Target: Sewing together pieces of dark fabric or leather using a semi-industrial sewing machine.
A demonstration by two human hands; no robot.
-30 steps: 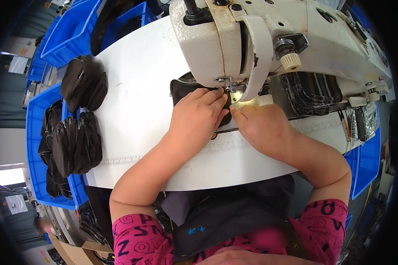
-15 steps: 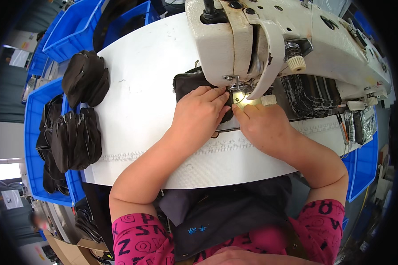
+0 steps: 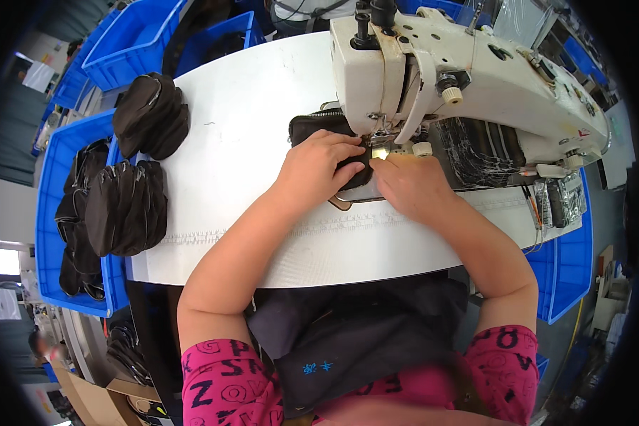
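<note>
A black zippered pouch (image 3: 309, 128) lies under the needle area of a white sewing machine (image 3: 373, 78). My left hand (image 3: 319, 167) rests on it with fingers stretched flat and thumb spread, covering much of the cloth. Close to the lit presser foot (image 3: 380, 150), my right hand (image 3: 412, 183) is closed, thumb and forefinger pinched at the pouch's right edge; its other fingers curl under. A small brown tab (image 3: 341, 204) sticks out below the pouch. The stitching point is partly hidden by the fingers and the machine head.
Stacked black pouches (image 3: 149, 117) lie at the table's left edge, with more pouches (image 3: 126, 209) over a blue bin (image 3: 46, 213). Behind the needle sit dark strips with loose threads (image 3: 479, 153). Small tools (image 3: 532, 206) and plastic-wrapped packets (image 3: 562, 202) lie at right, above another blue bin (image 3: 568, 270).
The whole view has shifted, so the machine appears smaller and farther from me. My left thumb has spread away from the fingers. The pouch has turned slightly under my hands.
</note>
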